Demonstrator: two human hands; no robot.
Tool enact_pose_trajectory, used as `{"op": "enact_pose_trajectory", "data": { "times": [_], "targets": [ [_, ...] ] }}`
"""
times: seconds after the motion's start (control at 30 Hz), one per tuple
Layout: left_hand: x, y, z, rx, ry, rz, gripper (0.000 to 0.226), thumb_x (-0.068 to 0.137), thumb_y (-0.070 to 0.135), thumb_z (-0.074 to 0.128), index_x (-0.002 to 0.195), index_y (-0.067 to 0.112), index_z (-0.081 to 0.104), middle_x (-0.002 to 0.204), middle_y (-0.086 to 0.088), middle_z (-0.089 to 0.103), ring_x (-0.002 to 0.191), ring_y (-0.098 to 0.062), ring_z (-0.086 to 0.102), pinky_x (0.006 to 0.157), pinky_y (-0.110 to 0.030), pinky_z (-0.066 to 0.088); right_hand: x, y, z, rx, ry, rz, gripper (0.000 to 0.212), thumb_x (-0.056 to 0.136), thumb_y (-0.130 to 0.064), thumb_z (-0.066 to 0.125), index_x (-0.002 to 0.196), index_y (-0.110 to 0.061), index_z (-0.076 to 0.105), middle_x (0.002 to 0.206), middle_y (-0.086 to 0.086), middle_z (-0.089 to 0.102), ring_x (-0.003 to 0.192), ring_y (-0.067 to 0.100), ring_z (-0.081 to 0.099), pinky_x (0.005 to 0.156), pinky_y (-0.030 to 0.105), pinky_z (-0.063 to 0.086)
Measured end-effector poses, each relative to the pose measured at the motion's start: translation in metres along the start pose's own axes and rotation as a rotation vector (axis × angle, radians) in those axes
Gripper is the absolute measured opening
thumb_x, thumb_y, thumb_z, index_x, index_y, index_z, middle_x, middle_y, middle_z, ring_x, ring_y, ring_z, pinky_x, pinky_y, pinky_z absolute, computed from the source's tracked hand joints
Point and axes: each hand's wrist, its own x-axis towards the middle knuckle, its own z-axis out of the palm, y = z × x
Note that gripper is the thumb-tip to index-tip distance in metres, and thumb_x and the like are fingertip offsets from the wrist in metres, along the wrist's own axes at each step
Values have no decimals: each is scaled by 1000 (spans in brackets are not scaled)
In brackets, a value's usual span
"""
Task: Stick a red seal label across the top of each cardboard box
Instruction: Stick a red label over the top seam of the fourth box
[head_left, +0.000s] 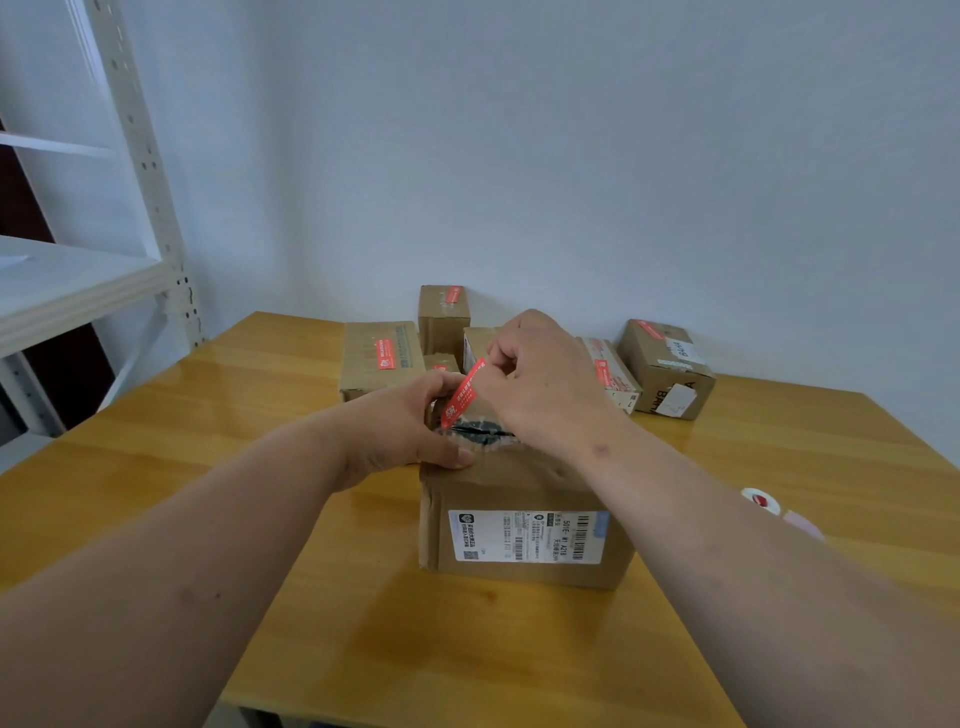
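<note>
Red seal label (464, 393), thin, floppy, sticky: my right hand (545, 384) pinches upper end; left hand (410, 426) grips cardboard box (519, 519) top edge, fingers curled, steadying.

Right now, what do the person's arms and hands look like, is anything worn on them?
Both forearms are bare as far as the picture shows: no sleeves, gloves or watch, and no rings that I can make out. The left hand and the right hand are bare too. The right forearm shows a small dark mark near the wrist, and the left forearm a few faint spots. A thumbnail on the left hand looks short and unpainted.
</note>
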Motion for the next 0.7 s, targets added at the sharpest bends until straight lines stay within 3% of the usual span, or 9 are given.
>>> {"op": "enact_pose_trajectory", "data": {
  "times": [0.2, 0.4, 0.53, 0.63, 0.7],
  "targets": [
    [1, 0, 0, -9, 1, 1, 71, 76, 2, 78, 133, 29, 47, 115, 2, 62, 100, -16, 64, 75, -21, 54, 3, 1, 2, 24, 8, 11, 24, 83, -14, 60, 61, -10, 52, 92, -3, 53, 76, 3, 50, 59, 10, 34],
    [2, -4, -1, -56, -6, 25, 79, 74, 1, 80, 140, 28, 44, 124, 1, 59, 110, -19, 61, 93, -34, 55, 0, 14, 6, 81, 35, 50, 22, 81, -9, 58, 60, -9, 50, 93, -3, 53, 85, 5, 55, 63, 14, 38],
    [2, -6, 1, -81, -11, 47, 77, 75, -1, 78, 139, 26, 44, 125, 1, 59, 109, -15, 61, 86, -25, 55, -5, 14, 6, 78, 35, 5, 20, 85, -11, 57, 65, -7, 54, 97, -4, 53, 85, 6, 54, 63, 10, 39],
    [2, -7, 1, -110, 12, 37, 74, 75, -2, 77, 137, 24, 46, 123, 2, 58, 107, -15, 62, 88, -25, 54, 2, 7, -4, 109, 159, -78, 17, 86, -11, 55, 70, -6, 52, 94, 2, 55, 80, 8, 50, 66, 15, 41],
    [4, -8, 0, -100, 20, 29, 75, 75, -1, 78, 138, 24, 45, 124, 3, 56, 109, -16, 61, 93, -29, 53, 9, 5, -14, 107, 134, -85, 17, 85, -12, 56, 68, -7, 51, 94, 4, 57, 82, 9, 52, 73, 21, 44]
  ]
}}
